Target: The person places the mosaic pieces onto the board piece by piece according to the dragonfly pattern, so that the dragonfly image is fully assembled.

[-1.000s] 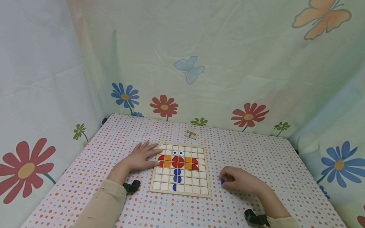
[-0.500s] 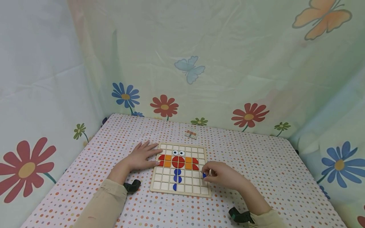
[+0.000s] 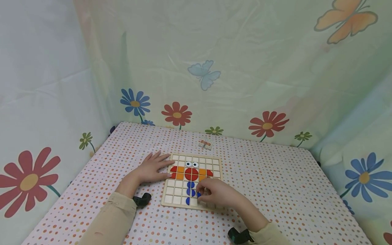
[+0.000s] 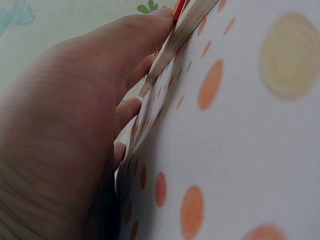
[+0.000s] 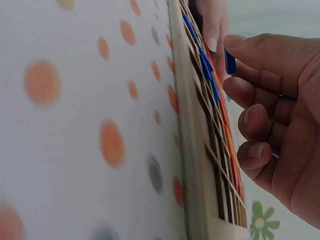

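Note:
A square wooden grid board [image 3: 174, 199] lies on the table, with red, orange and blue tiles and two eye tiles set in its cells. My left hand [image 3: 150, 169] rests flat at the board's left edge, fingers spread, thumb and fingertips touching the frame. Over the lower right part of the board, my right hand [image 3: 218, 193] pinches a small blue tile [image 5: 230, 63] between thumb and index finger, raised above the cells. A column of blue tiles [image 3: 191, 184] runs down the middle, just left of those fingertips. The right hand hides several cells.
Behind the board lies a small pattern card [image 3: 206, 143] with a printed grid. A dotted cloth [image 3: 269, 163] covers the table. Floral curtains [image 3: 232, 102] stand at the back and sides. Each wrist wears a black camera [image 3: 142, 200].
My right hand has moved left from the cloth beside the board to above its lower right cells, carrying the blue tile. The left hand has stayed in place.

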Action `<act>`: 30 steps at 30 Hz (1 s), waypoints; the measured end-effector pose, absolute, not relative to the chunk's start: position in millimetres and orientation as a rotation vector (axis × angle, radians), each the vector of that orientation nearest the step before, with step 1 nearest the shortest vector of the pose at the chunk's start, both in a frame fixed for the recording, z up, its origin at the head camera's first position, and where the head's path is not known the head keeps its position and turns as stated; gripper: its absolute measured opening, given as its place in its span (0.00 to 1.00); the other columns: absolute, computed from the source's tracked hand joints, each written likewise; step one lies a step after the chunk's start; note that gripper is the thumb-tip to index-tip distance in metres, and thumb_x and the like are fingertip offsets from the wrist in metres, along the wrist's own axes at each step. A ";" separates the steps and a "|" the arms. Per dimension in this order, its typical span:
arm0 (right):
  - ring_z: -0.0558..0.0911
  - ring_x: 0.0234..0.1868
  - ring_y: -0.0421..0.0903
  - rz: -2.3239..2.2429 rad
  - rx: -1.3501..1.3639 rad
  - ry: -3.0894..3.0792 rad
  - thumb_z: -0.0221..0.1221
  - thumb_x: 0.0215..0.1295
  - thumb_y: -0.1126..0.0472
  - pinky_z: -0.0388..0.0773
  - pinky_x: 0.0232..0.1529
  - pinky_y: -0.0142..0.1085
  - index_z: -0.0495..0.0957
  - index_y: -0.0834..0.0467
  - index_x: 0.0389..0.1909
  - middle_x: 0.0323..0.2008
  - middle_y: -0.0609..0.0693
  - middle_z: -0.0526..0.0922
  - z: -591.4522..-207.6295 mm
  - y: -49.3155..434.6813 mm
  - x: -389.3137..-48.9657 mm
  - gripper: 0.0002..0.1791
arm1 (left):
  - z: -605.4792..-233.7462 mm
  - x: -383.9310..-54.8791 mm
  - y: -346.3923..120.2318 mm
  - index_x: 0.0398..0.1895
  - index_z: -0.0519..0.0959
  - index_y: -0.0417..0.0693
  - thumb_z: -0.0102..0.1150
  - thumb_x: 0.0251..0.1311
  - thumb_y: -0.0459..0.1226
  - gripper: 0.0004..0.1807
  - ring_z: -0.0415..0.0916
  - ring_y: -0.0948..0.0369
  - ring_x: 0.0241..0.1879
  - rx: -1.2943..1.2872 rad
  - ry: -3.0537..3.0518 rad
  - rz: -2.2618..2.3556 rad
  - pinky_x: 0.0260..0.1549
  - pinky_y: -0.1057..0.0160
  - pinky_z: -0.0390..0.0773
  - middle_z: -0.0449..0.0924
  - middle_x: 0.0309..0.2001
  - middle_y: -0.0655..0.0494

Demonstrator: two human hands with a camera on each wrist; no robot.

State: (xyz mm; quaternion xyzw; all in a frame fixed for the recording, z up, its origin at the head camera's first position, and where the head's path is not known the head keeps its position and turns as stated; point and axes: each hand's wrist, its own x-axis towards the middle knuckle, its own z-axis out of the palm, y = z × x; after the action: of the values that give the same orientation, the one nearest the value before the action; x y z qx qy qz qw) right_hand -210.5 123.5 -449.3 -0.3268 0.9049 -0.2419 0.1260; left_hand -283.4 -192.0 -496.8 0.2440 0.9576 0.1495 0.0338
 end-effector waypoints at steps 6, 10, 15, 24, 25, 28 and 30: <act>0.74 0.31 0.36 -0.723 -0.898 2.608 0.68 0.61 0.51 0.73 0.33 0.28 0.81 0.46 0.40 0.30 0.37 0.77 -454.8 111.0 -203.6 0.09 | -497.1 -282.6 -191.3 0.73 0.63 0.76 0.48 0.62 0.68 0.35 0.39 0.47 0.80 0.750 2.940 0.450 0.76 0.37 0.40 0.52 0.79 0.62; 0.73 0.30 0.35 -0.710 -0.902 2.625 0.68 0.60 0.49 0.73 0.31 0.27 0.80 0.45 0.38 0.30 0.36 0.76 -456.7 108.7 -200.8 0.09 | -497.2 -282.0 -191.2 0.73 0.63 0.76 0.47 0.62 0.68 0.35 0.39 0.46 0.80 0.752 2.942 0.446 0.76 0.37 0.40 0.52 0.79 0.62; 0.74 0.31 0.36 -0.703 -0.891 2.637 0.69 0.60 0.48 0.72 0.32 0.28 0.80 0.44 0.39 0.30 0.37 0.76 -457.4 108.0 -201.3 0.10 | -497.1 -282.6 -192.3 0.72 0.64 0.75 0.48 0.62 0.67 0.35 0.41 0.45 0.79 0.766 2.960 0.452 0.75 0.36 0.42 0.53 0.78 0.61; 0.72 0.30 0.35 -0.666 -0.851 2.666 0.69 0.59 0.48 0.72 0.31 0.29 0.78 0.42 0.33 0.29 0.37 0.76 -456.4 110.3 -202.0 0.09 | -497.5 -282.9 -192.8 0.73 0.64 0.75 0.48 0.62 0.68 0.35 0.40 0.46 0.79 0.768 2.958 0.462 0.76 0.36 0.40 0.53 0.78 0.61; 0.72 0.29 0.35 -0.658 -0.857 2.668 0.69 0.59 0.48 0.72 0.30 0.29 0.78 0.42 0.32 0.28 0.37 0.75 -456.5 110.1 -201.9 0.08 | -497.4 -282.9 -192.8 0.73 0.64 0.75 0.48 0.62 0.68 0.35 0.40 0.46 0.79 0.766 2.957 0.463 0.76 0.36 0.40 0.53 0.78 0.61; 0.71 0.27 0.34 -0.634 -0.884 2.674 0.68 0.61 0.49 0.71 0.28 0.28 0.77 0.42 0.30 0.27 0.36 0.74 -457.1 108.4 -201.2 0.08 | -496.9 -282.8 -192.5 0.73 0.64 0.75 0.48 0.62 0.68 0.35 0.39 0.46 0.80 0.756 2.951 0.469 0.76 0.37 0.40 0.52 0.78 0.62; 0.71 0.27 0.33 -0.625 -0.900 2.678 0.67 0.62 0.50 0.71 0.28 0.27 0.77 0.42 0.30 0.26 0.35 0.74 -457.6 106.8 -200.8 0.07 | -496.6 -282.8 -192.5 0.72 0.64 0.76 0.48 0.62 0.67 0.35 0.39 0.47 0.80 0.753 2.948 0.477 0.76 0.37 0.40 0.52 0.78 0.62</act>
State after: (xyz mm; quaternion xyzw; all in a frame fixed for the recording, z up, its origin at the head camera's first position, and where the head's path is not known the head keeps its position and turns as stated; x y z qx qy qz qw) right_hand -200.8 106.8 -457.6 -0.3086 0.9184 -0.2142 0.1239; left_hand -282.8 -192.5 -496.6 0.2443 0.9568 0.1547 0.0310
